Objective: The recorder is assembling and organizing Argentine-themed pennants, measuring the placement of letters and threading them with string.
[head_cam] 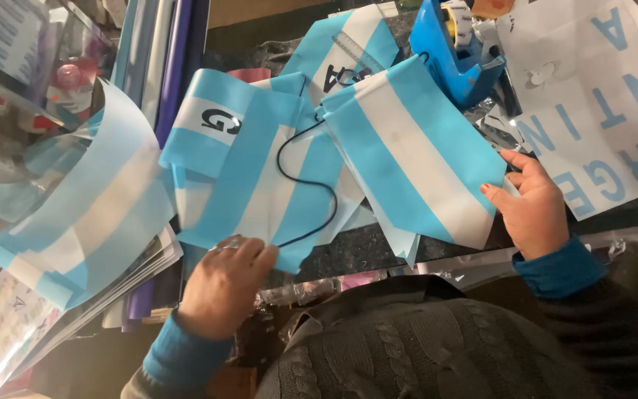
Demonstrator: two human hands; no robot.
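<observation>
hands on striped flags

seen from above, the left hand (pixel 224 284) at 7 o'clock has its fingers closed on the bottom edge of a blue-and-white flag (pixel 260 185), where a black cord (pixel 311 185) loops across the cloth. the right hand (pixel 533 207) at 3 o'clock pinches the edge of a second flag (pixel 415 155) lying at centre. a blue tape holder (pixel 448 55) sits at 1 o'clock, a sheet (pixel 607 96) with blue letters at 2 o'clock.

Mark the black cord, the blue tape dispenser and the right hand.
black cord (pixel 331 193), head view, on its curve over the flags
blue tape dispenser (pixel 437 55), head view, its side wall
right hand (pixel 533 207), head view, back of the hand
</observation>
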